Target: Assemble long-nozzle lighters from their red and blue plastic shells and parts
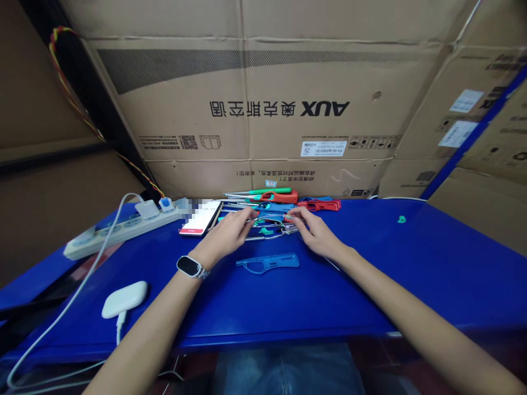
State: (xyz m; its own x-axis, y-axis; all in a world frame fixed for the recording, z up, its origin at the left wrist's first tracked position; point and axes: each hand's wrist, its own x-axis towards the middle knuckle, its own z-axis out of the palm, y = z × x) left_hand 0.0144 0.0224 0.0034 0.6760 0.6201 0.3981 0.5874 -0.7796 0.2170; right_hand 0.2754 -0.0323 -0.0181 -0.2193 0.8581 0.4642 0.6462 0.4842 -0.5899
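Over a pile of stick lighter parts, my left hand [236,226] has its thumb and fingers drawn together; what they pinch is too small to name. My right hand [315,230] pinches at the pile's right side, its fingertips on something small I cannot make out. Beneath and behind both hands lie blue casings [275,207], a red-orange casing [284,196], metal tubes and small green pieces [266,231]. Closer to me, a blue lighter casing half [269,264] rests flat with its inner side up, touched by neither hand.
Left of the pile lies a lit phone [201,218]. A white power strip [132,226] with plugs and a white case [124,299] on a cable occupy the table's left. A green piece [401,219] sits at right. Cardboard [263,131] walls the back of the blue table [411,274].
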